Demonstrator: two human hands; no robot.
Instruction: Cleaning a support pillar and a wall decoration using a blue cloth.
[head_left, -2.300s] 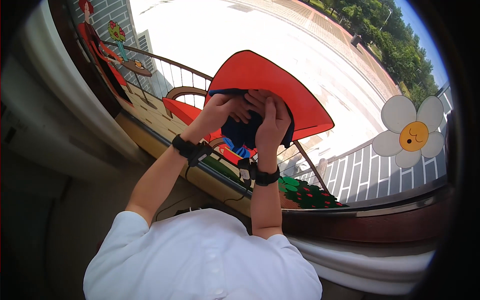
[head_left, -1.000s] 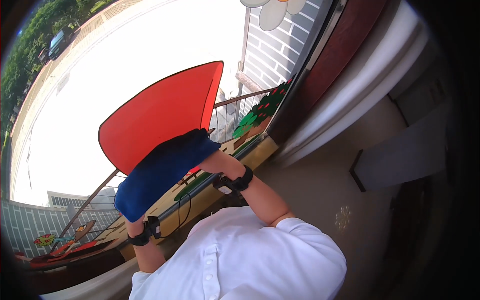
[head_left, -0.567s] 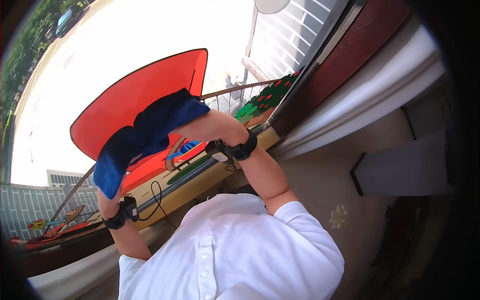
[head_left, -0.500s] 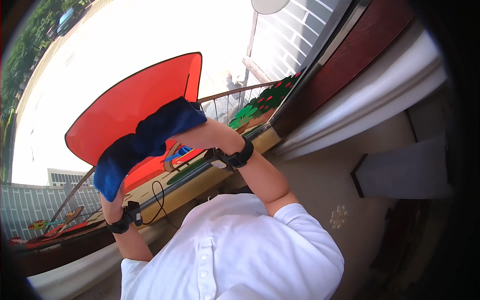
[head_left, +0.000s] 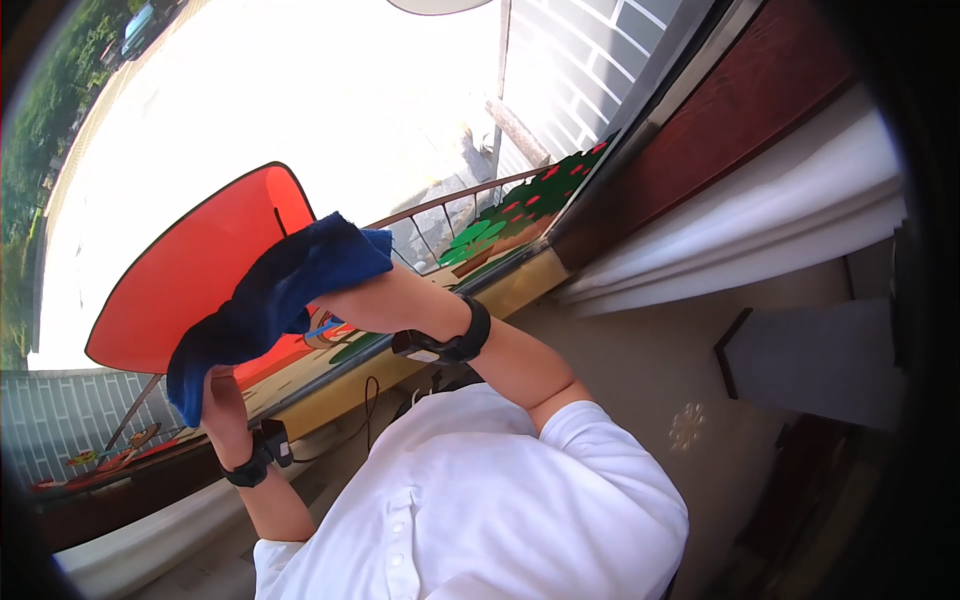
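both hands (head_left: 290,345) grip blue cloth (head_left: 275,300)

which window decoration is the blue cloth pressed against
The big red fan-shaped decal. The blue cloth, held by both hands, overlaps it; the green leafy decal with red spots sits apart, further along the glass.

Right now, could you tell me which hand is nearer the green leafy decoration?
Right. The right hand, under the blue cloth's upper end, is closer to the green leafy decoration; the left hand grips its lower end, farther off.
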